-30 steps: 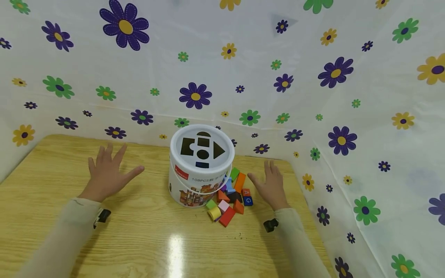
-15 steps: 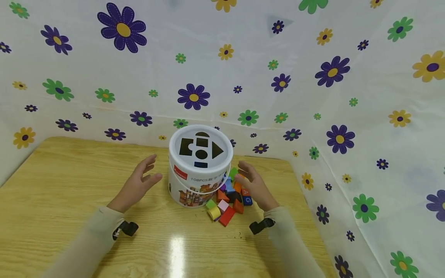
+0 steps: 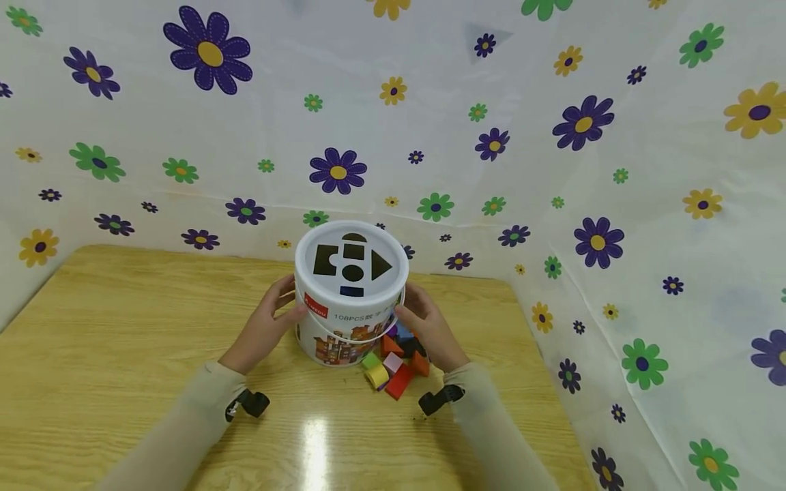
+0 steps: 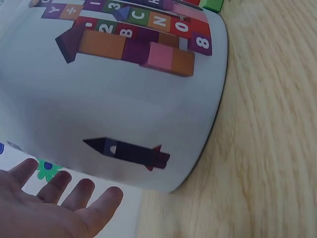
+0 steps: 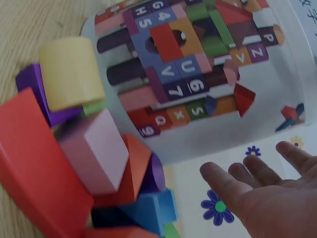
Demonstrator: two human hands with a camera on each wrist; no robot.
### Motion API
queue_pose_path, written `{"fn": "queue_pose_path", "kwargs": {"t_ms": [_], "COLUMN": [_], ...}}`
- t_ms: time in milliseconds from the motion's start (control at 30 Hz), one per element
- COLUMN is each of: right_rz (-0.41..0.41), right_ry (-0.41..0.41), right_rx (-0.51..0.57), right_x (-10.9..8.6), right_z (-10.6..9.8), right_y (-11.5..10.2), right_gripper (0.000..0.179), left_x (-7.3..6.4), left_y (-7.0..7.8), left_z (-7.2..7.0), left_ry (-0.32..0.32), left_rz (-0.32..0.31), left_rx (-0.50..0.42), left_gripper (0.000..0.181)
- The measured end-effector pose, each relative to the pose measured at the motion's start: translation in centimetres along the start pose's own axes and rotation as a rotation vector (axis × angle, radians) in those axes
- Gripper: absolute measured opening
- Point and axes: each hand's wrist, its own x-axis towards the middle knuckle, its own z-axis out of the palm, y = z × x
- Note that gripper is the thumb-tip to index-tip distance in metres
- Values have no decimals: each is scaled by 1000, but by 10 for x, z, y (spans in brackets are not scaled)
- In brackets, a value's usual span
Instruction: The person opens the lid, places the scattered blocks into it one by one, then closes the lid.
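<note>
A white toy-block bucket point(image 3: 325, 327) stands upright on the wooden table, printed with a block castle. Its white lid point(image 3: 334, 284) has shaped cut-outs, and a thin white handle hangs down the front. My left hand point(image 3: 264, 327) is at the bucket's left side, fingers spread and loosely bent in the left wrist view. On the other side, my right hand point(image 3: 430, 329) reaches along the wall above loose blocks; the right wrist view shows its fingers point(image 5: 225, 178) extended beside the bucket. Nearby lie a red block point(image 5: 39, 163), a pink block point(image 5: 94, 151) and a yellow arched block point(image 5: 72, 72).
Orange, blue, green and purple blocks are heaped against the bucket's right side, partly hidden by my right hand. A white flower-printed sheet point(image 3: 276, 123) rises behind the table point(image 3: 153, 327) and along its right side. Black straps with cameras sit on both wrists.
Both hands have come inward from wide apart, the left moving right and the right moving left, to the sides of the bucket. The bucket and blocks have stayed in place.
</note>
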Motion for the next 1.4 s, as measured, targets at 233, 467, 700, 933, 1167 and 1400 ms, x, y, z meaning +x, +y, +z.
{"fn": "queue_pose_path", "kwargs": {"t_ms": [233,467,700,933,1167,1400], "right_rz": [1,-21,-35,-21,-39,-71], "right_ry": [7,21,-2,-22,-45,-91], "right_rx": [65,70,87,51,31,11], "right_x": [0,0,1,4,11,17], "right_z": [10,15,26,45,69,99], "right_y": [6,6,1,-2,-5,-8], "right_gripper": [61,58,58,62,64,72], "left_x": [0,0,-8,-18,-32,-51], "left_y": [4,9,10,3,-2,-4], "left_z": [6,4,-6,-25,-50,-75], "left_ry": [13,23,25,38,39,56], "left_rz": [-3,-13,5,15,42,25], "left_rx": [-20,-4,18,59,86,110], "left_gripper": [79,79,77,77,72,71]}}
